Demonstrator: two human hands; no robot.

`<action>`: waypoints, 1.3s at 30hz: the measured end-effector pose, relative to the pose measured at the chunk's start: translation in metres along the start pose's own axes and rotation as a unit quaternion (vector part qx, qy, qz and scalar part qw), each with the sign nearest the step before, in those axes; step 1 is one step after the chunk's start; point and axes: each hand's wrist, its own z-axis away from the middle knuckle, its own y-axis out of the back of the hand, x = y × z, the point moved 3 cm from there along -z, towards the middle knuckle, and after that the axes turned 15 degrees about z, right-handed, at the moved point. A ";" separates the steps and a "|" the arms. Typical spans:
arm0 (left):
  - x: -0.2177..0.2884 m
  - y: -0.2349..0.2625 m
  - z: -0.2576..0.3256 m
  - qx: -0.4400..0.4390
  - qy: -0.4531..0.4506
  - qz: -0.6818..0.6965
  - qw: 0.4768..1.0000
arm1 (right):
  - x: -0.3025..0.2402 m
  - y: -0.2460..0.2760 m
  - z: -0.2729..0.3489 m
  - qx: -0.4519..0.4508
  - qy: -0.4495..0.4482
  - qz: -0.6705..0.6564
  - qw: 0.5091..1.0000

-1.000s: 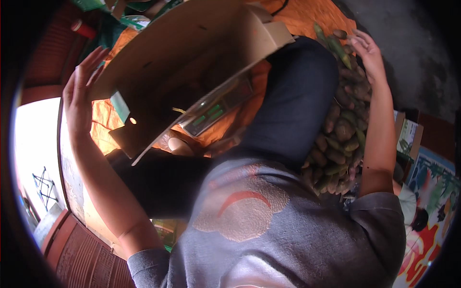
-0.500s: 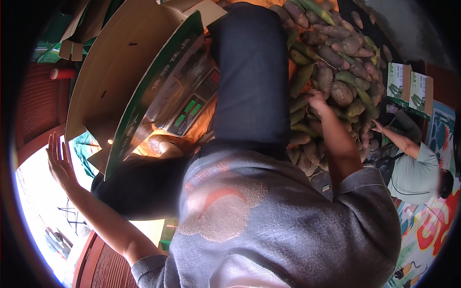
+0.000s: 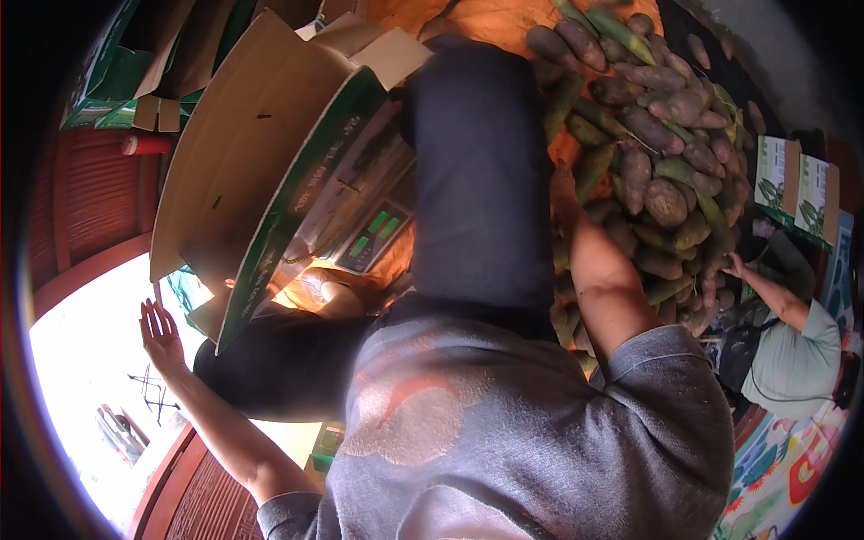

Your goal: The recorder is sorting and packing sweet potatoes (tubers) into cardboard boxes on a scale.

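R hand shifted toward leg, nr tubers — fingertips unclear | scale part-hid

Heaped vegetables: dusky purplish brown to mottled olive, with brighter green at the upper end. Sheet: vivid orange. Large carton: tan within, dark green without, marked in pale lettering. Scale: grey, with luminous green displays. Trousers: solid blue-black. Grey shirt: beige-pink motif, crossed by a red arc. Wooden furniture: reddish brown. Co-worker's shirt: pale green. Small cartons: white and green, leaf-printed. Cylinder: red. Background panel: red, blue and white, boldly patterned.
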 end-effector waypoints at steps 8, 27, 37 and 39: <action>0.001 -0.006 0.008 0.026 -0.005 -0.008 1.000 | -0.028 -0.010 -0.003 -0.087 -0.036 0.161 0.983; 0.029 -0.120 0.013 -0.229 -0.098 -0.170 0.954 | -0.106 0.287 0.029 -0.074 0.143 -0.487 0.858; -0.007 -0.160 0.014 -0.422 -0.058 -0.276 0.862 | -0.460 0.342 0.266 -0.074 0.603 0.035 0.794; -0.012 -0.157 0.017 -0.429 -0.060 -0.298 0.851 | -0.514 0.297 0.299 -0.131 0.654 0.149 0.730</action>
